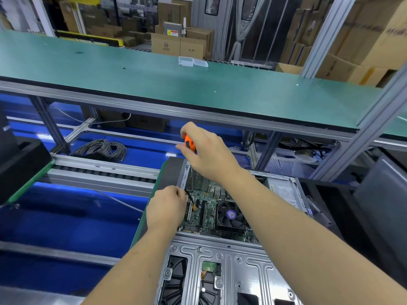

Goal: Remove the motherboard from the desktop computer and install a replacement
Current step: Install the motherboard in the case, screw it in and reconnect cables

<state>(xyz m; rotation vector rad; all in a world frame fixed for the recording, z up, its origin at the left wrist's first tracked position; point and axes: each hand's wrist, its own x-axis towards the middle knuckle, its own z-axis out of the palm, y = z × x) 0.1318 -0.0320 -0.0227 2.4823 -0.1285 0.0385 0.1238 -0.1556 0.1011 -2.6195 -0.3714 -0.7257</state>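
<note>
Head view. Warehouse backdrop: stacked cartons (176, 44) behind a long green shelf (198, 84) on an aluminium frame; two clear plastic boxes (192, 62) sit on the shelf's far edge. Below it, blue surfaces, a coil of grey cable (102, 149) and a roller track (99, 170).

Open computer case (220, 256) lies on its side on the bench, a green mat (143, 225) showing at its left edge. Motherboard (204, 212) is seated inside the case, with the black CPU fan (230, 215) on it at right and a power supply (284, 190) at the case's far right.

Right hand (204, 150) grips the orange handle of a screwdriver (190, 145), shaft pointing down into the case's far left corner. Left hand (166, 208) is curled at the board's left edge, fingertips pinching near the screwdriver tip; what it pinches is hidden.
</note>
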